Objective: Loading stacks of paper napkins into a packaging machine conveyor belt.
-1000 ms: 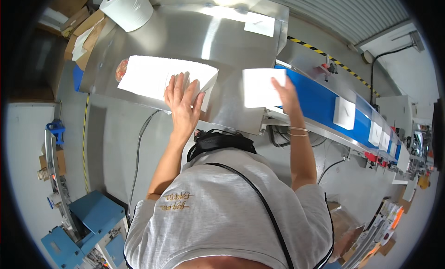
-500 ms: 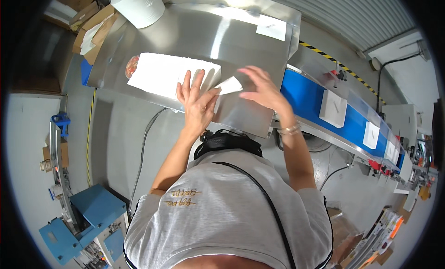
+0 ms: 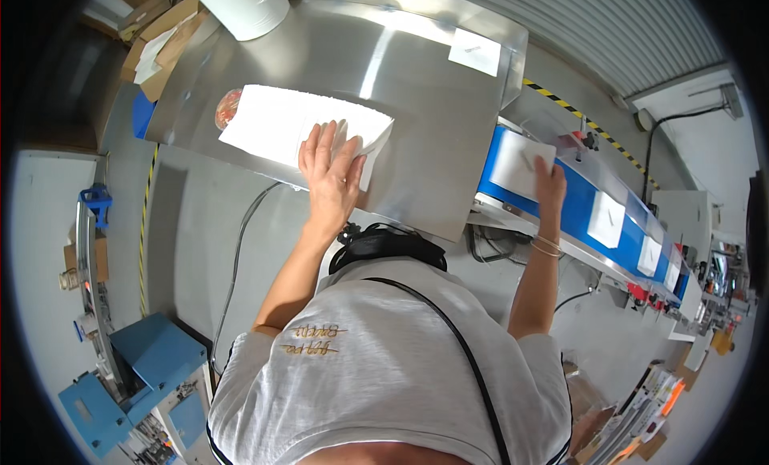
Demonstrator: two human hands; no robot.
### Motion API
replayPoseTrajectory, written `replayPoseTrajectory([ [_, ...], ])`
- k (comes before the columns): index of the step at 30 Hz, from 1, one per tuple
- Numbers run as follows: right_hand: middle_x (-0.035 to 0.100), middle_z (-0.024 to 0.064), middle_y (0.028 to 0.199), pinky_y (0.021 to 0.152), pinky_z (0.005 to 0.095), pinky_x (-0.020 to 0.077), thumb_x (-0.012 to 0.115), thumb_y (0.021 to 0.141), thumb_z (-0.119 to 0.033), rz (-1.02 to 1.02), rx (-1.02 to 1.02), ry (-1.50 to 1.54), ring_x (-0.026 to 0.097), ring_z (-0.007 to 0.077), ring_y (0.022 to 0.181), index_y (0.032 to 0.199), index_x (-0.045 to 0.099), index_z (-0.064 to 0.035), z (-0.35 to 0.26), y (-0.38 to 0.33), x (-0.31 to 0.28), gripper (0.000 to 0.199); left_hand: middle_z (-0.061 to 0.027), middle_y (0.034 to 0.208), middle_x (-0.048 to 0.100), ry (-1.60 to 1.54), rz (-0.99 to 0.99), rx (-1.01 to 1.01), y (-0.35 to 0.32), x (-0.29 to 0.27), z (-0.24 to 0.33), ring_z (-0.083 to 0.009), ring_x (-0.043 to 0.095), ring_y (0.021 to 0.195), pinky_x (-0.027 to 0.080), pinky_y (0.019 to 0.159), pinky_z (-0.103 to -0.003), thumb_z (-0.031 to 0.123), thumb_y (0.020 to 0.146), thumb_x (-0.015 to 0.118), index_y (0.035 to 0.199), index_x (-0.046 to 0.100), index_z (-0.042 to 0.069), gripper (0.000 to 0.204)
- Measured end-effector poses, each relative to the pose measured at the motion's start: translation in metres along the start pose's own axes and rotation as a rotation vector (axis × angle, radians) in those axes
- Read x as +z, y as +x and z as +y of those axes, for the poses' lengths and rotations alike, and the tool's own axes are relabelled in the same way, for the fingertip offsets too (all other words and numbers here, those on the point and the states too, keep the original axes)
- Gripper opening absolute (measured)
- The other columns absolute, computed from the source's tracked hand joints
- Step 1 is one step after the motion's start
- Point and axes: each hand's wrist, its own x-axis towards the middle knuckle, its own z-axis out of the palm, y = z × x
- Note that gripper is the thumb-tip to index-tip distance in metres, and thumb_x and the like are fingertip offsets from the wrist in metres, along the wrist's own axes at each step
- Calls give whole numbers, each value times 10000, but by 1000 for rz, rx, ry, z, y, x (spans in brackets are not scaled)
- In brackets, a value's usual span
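Observation:
A long row of white paper pieces (image 3: 268, 124) lies on the steel table in front of me, packed closely together. My left hand (image 3: 330, 181) rests on its right end, fingers stretched flat over the paper; the thumb is partly hidden. To the right, my right hand (image 3: 550, 183) is over the blue conveyor belt (image 3: 573, 213), its fingers closed on the near right edge of a white paper piece (image 3: 513, 162). That piece is lying on the belt's near end or just above it; I cannot tell which. A round reddish thing in clear wrap (image 3: 227, 109) sits against the row's left end.
More white pieces, such as one marked sheet (image 3: 607, 219), are spaced along the belt beside a clear guard. Another marked sheet (image 3: 475, 52) lies at the steel table's (image 3: 424, 144) far right. A white roll (image 3: 244, 8) and an open cardboard box (image 3: 164, 52) are at the back left.
My right hand has moved from beside the row to the belt, where it now holds a white paper piece. The pieces on the belt have shifted farther along. My left hand has stayed on the row.

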Motion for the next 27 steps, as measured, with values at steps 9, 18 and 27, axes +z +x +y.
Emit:
replayPoseTrajectory([
  [9, 465, 144, 1369, 984, 449, 415, 758, 753, -235, -618, -607, 160, 492, 306, 1202, 1313, 494, -113, -140, -65, 36, 631, -137, 1392, 445, -32, -36, 9, 3, -1, 4, -391, 297, 1349, 133, 1097, -531, 49, 751, 705, 967, 706, 122, 228],
  [18, 608, 67, 1051, 826, 245, 468, 674, 880, -282, -883, -397, 711, 559, 116, 967, 1227, 521, -15, -144, -84, 97, 464, -206, 1473, 296, 50, -75, -64, 6, -9, -14, -410, 221, 1380, 144, 1098, -552, 263, 802, 700, 1194, 609, 61, 450],
  [27, 657, 166, 979, 791, 332, 469, 705, 808, -402, -42, 40, 38, 620, 246, 878, 1143, 595, 10, -7, -4, -11, 542, -185, 1329, 490, 3, 10, -3, 6, -10, -14, -403, 385, 1282, 277, 1059, -532, 59, 769, 706, 1075, 679, 78, 308],
])
